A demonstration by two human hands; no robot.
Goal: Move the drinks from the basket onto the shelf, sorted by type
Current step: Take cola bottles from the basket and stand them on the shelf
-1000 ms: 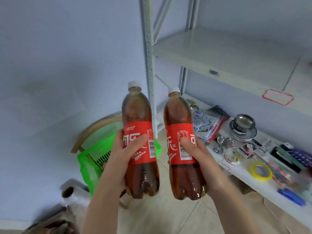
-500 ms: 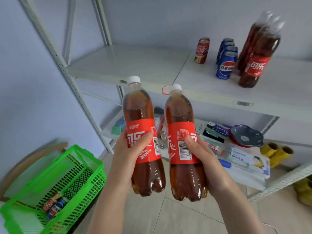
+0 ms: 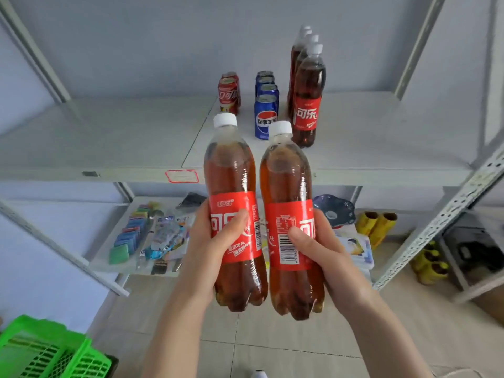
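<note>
My left hand (image 3: 210, 246) grips one cola bottle (image 3: 231, 173) with a red label and white cap. My right hand (image 3: 324, 249) grips a second, matching cola bottle (image 3: 286, 175). Both bottles stand upright, side by side, in front of the white shelf (image 3: 122, 132). On that shelf stand a row of red cola cans (image 3: 228, 95), a row of blue cola cans (image 3: 266, 115) and a row of cola bottles (image 3: 308, 91), side by side. A corner of the green basket (image 3: 54, 350) shows at the bottom left on the floor.
A lower shelf (image 3: 109, 257) holds packets, sponges and a dark blue dish (image 3: 335, 211). Yellow rolls (image 3: 376, 222) lie at the right. Slanted metal shelf posts (image 3: 436, 227) frame both sides. The left half of the upper shelf is bare.
My view has swung right from the basket toward the shelf. Both hands have kept their bottles and carried them closer to the shelf front, below the rows of drinks.
</note>
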